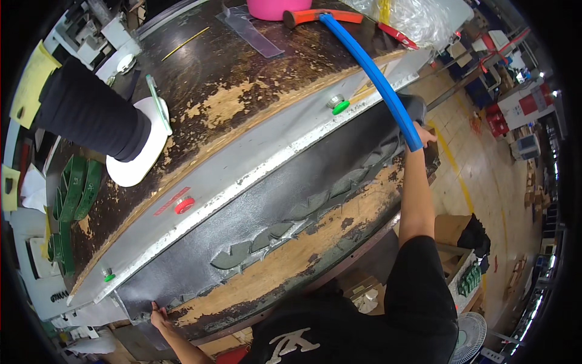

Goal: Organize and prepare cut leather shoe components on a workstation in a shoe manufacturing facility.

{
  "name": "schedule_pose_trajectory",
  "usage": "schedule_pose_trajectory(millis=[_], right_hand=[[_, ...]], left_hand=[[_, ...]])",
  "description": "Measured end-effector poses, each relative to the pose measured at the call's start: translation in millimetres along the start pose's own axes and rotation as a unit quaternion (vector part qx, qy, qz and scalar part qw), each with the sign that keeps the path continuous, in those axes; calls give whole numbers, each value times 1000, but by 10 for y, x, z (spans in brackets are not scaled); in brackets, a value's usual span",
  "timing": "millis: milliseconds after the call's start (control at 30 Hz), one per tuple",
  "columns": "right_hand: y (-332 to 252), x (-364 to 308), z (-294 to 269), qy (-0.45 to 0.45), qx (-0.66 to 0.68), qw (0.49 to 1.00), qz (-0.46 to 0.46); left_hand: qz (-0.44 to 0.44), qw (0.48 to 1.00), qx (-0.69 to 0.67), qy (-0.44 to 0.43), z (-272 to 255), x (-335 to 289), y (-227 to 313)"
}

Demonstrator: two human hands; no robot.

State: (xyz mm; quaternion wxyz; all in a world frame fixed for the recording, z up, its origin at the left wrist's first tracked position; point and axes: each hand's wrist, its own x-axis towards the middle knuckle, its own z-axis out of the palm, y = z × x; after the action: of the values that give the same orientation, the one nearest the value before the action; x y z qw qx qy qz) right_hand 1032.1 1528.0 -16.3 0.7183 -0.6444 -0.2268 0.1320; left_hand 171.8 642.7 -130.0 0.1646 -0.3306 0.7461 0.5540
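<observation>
A long, dark grey, glossy sheet [242,224] with a ragged, notched near edge lies across a worn wooden bed, under the machine's metal front. My left hand [159,317] pinches the sheet's near left corner between thumb and fingers. At the far right end, my right hand [427,134] is closed at the sheet's edge, where the material curls up. Part of that hand is hidden behind the blue handle of a hammer [370,67]. The hammer's orange head rests on the machine top, and its handle juts out over the front edge.
On the scuffed machine top [224,109] stand a black roll [91,109] on a white disc, green straps [76,188], a pink container [280,7] and clear plastic wrap [412,21]. Red [184,205] and green buttons [341,107] stick out of the metal front. A fan [470,337] stands lower right.
</observation>
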Motion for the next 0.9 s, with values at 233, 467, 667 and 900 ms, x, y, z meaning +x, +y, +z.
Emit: schedule_pose_trajectory(millis=[233,467,667,900], right_hand=[[402,-1308,-169,-62,-287,953,-75],[319,-678,288,-193,-576,783,-134],[-91,-1329,181,-91,-578,693,-421],[104,-486,2,-243,-622,724,-172]], left_hand=[[25,999,-24,24,-564,-215,320],[56,998,-38,18,-599,-204,233],[70,995,4,75,-526,-472,400],[64,996,12,60,-462,-351,257]])
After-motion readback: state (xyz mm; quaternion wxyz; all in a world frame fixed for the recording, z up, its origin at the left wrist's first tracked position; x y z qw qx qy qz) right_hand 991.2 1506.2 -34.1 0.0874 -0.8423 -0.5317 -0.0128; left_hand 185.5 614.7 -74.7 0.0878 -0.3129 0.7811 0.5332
